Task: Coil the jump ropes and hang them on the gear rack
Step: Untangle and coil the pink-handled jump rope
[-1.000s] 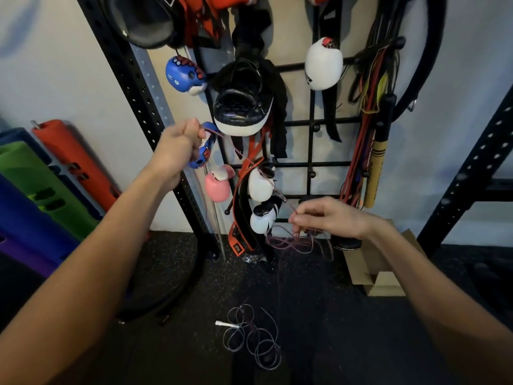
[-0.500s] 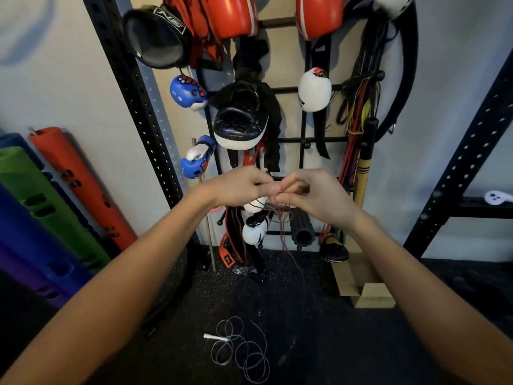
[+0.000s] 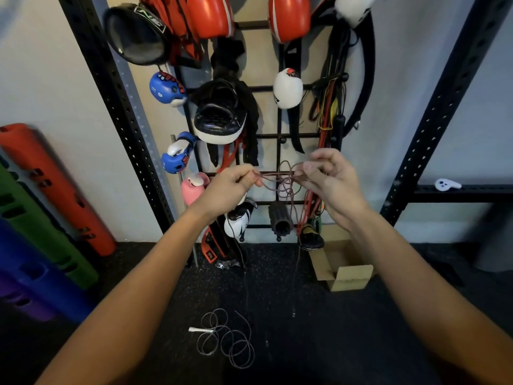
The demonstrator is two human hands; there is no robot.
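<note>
Before the gear rack (image 3: 279,136), left hand (image 3: 226,191) and right hand (image 3: 331,184) each have fingers pinched on a thin dark-red jump rope (image 3: 281,177), loops strung between them, tail hanging down; second rope (image 3: 230,339) lies loosely coiled on the floor (image 3: 361,329) below.

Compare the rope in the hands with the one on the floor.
The held rope is dark reddish; the floor rope is pale grey. The held rope is pinched between left hand and right hand, loops dangling; the floor rope lies untouched in sprawled loops. The floor rope shows a white handle; the held rope's handles aren't visible. Both are thin cords, neither on the rack.
</note>
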